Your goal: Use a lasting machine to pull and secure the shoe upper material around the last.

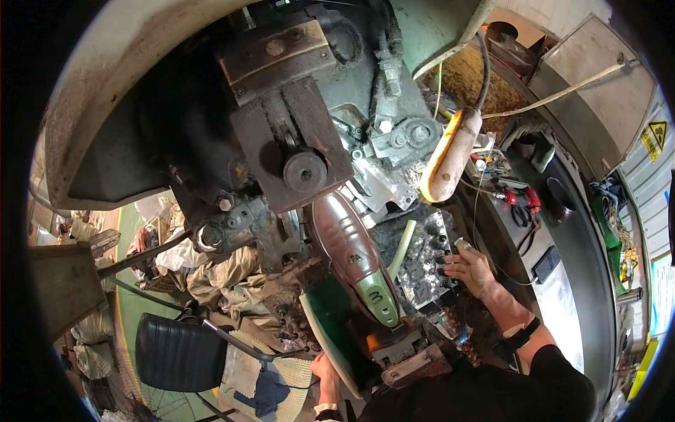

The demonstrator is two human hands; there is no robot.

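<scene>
A brown shoe upper (343, 235) sits stretched over a green last (380, 297) under the dark metal head (304, 169) of a machine. My right hand (472, 271) is right of it, fingers reaching out over a grimy metal plate (427, 260) with dark knobs along its edge; whether the fingertips touch the knobs I cannot tell. A pale green strip (403, 247) lies between shoe and plate. My left hand (325, 375) is closed at the lower edge of a curved green panel (320, 323); what its fingers hold, if anything, is hidden.
A dirty white lamp (453, 156) hangs by a cable above the plate. On the right, a metal bench (562, 309) carries a phone (546, 264) and a red tool (519, 200). At left stand a black chair (179, 352) and pale cloth bundles (228, 278).
</scene>
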